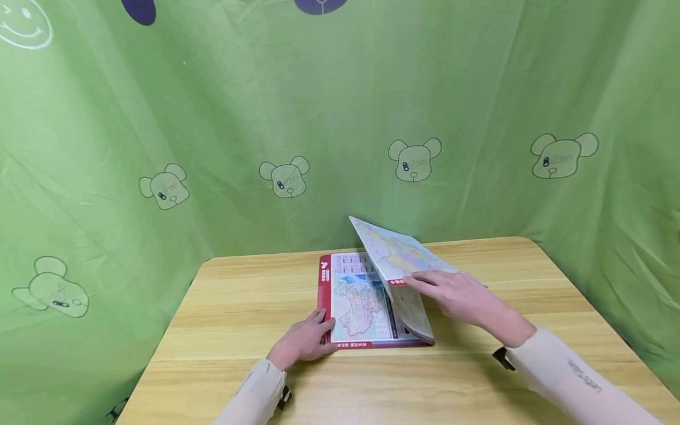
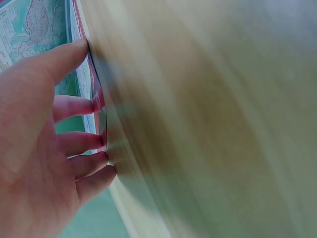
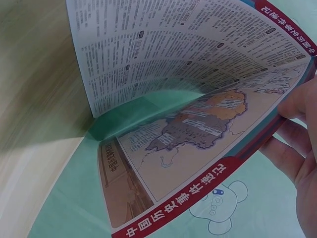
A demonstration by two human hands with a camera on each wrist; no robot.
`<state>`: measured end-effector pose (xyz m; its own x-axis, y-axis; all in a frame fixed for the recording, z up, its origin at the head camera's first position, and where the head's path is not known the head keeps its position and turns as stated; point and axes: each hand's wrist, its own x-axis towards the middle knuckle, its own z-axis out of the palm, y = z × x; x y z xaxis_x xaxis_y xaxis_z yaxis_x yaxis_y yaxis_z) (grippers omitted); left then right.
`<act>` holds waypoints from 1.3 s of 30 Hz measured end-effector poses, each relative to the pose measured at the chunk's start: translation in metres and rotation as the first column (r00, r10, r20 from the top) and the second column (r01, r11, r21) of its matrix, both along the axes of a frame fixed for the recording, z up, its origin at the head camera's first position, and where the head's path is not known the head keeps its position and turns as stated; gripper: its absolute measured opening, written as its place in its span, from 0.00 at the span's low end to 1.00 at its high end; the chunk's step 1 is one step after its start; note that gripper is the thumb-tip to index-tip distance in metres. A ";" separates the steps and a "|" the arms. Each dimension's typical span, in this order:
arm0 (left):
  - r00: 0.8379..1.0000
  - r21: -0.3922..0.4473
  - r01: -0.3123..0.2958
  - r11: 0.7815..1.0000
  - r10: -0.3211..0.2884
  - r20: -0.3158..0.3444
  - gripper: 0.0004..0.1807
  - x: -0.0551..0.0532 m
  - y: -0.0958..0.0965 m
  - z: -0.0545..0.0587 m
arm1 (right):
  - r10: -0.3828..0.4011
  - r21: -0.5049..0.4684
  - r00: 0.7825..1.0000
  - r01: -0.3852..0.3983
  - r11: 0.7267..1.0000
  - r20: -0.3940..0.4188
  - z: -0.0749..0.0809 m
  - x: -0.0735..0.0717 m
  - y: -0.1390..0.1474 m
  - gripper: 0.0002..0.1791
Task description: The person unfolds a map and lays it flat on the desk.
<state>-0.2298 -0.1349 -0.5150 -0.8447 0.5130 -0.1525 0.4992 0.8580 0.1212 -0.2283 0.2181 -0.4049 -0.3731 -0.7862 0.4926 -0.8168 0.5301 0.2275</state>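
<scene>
A folded map (image 1: 353,310) with red borders lies spread on the wooden table, its printed side up. My left hand (image 1: 305,337) rests at the map's lower left corner, fingers fairly straight; the left wrist view shows thumb and fingertips (image 2: 84,44) along its edge. With my right hand (image 1: 459,295) I pinch the edge of a raised panel (image 1: 404,254), which stands tilted over the map's right part and hides some of it. In the right wrist view, thumb and fingers grip the red-edged panel (image 3: 198,134). Beside it, a text-covered leaf (image 3: 163,54) curves away.
The wooden table (image 1: 239,295) has rounded far corners. A green curtain (image 1: 340,106) printed with bear heads hangs behind and on both sides of it.
</scene>
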 end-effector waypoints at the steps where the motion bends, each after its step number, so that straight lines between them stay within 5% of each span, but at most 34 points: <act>1: 1.000 -0.001 -0.003 1.000 0.003 0.003 0.37 0.000 0.000 0.000 | 0.000 -0.003 1.000 0.000 1.000 -0.003 0.000 0.001 0.001 0.37; 39: 0.999 0.044 -0.035 0.998 0.034 0.022 0.38 0.007 -0.018 0.001 | 0.029 -0.121 0.993 -0.043 0.992 -0.114 -0.002 0.011 0.037 0.30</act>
